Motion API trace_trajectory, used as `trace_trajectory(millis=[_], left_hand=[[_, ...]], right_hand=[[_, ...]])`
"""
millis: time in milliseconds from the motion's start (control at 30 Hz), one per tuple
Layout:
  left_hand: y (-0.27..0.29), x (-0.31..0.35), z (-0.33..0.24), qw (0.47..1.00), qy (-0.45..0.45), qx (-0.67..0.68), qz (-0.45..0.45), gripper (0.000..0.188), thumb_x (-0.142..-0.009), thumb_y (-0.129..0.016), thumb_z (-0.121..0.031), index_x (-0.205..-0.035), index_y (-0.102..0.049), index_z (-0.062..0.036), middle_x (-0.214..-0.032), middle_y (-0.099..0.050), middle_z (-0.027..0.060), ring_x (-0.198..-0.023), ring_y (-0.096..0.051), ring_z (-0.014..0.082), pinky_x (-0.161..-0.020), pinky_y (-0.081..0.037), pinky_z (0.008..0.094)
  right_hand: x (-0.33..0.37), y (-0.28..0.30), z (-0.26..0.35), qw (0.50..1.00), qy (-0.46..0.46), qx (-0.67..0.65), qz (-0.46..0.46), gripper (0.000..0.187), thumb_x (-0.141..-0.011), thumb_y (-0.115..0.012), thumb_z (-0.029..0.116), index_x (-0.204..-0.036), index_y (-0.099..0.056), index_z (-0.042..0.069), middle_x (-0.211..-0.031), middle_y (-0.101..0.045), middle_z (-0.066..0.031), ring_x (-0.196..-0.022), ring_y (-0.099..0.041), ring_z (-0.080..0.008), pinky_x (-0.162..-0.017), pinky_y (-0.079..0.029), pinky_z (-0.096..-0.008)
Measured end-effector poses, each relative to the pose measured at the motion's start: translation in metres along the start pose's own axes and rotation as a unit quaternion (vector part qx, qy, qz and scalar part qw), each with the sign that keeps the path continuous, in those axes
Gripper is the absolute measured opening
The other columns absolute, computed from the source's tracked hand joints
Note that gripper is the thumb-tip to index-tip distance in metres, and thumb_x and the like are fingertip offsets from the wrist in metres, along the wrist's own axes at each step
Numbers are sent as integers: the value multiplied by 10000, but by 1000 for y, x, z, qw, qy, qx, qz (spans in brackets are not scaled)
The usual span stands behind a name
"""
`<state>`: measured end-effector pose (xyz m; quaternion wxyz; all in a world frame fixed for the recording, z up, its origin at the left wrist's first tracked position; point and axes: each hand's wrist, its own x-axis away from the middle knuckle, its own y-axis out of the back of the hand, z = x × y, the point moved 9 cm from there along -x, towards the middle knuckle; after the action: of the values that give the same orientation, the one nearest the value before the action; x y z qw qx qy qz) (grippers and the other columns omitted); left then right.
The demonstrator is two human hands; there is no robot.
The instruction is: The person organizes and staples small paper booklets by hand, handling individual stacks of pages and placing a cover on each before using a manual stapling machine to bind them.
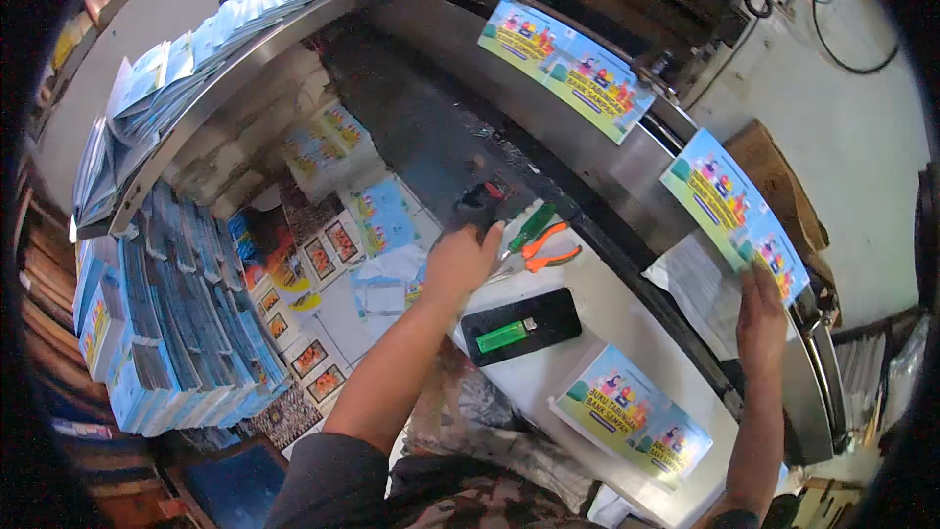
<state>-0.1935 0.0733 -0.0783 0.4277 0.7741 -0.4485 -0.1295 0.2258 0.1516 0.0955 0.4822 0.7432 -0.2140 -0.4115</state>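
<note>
My left hand (pixel 462 257) reaches forward over a white worktop (pixel 548 372), fingers curled on a dark object at the worktop's far edge that I cannot make out; orange-handled pliers (pixel 544 247) and a green-handled tool (pixel 530 225) lie just to its right. My right hand (pixel 762 306) presses flat on the lower edge of a colourful printed sheet (pixel 736 206) lying on a metal machine bed (pixel 627 171). A second printed sheet (pixel 568 65) lies farther along the bed. A stack of the same sheets (pixel 634 417) rests on the worktop near me.
A black phone (pixel 524 325) with a green lighter (pixel 505 335) on it lies on the worktop. Stacks of blue booklets (pixel 176 333) fill the left side and a curved metal shelf (pixel 215 88). Printed papers (pixel 323 255) cover the floor. A brown cardboard piece (pixel 778 181) stands at the right.
</note>
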Motion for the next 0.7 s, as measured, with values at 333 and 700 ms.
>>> trace_trajectory(millis=[333,700], left_hand=[[0,2,-4,999,-13,-36,-3,663,-932,-415,-620,-924,-681,-13,-887,-682,262,-890,-663,428,-793,-513,500],[-1,0,3,999,2,-38,12,695,-927,-400,-652,-937,-685,-18,-890,-685,260,-896,-670,422,-792,-520,496]], right_hand=[[175,4,105,896,-15,-163,413,863,-637,-805,560,-1276,-539,44,-1292,-487,-180,-1193,-471,-369,-973,-443,-486],[168,15,68,862,-97,-331,372,412,-755,-749,210,-1121,-649,49,-1184,-615,-181,-1068,-576,-375,-924,-476,-442]])
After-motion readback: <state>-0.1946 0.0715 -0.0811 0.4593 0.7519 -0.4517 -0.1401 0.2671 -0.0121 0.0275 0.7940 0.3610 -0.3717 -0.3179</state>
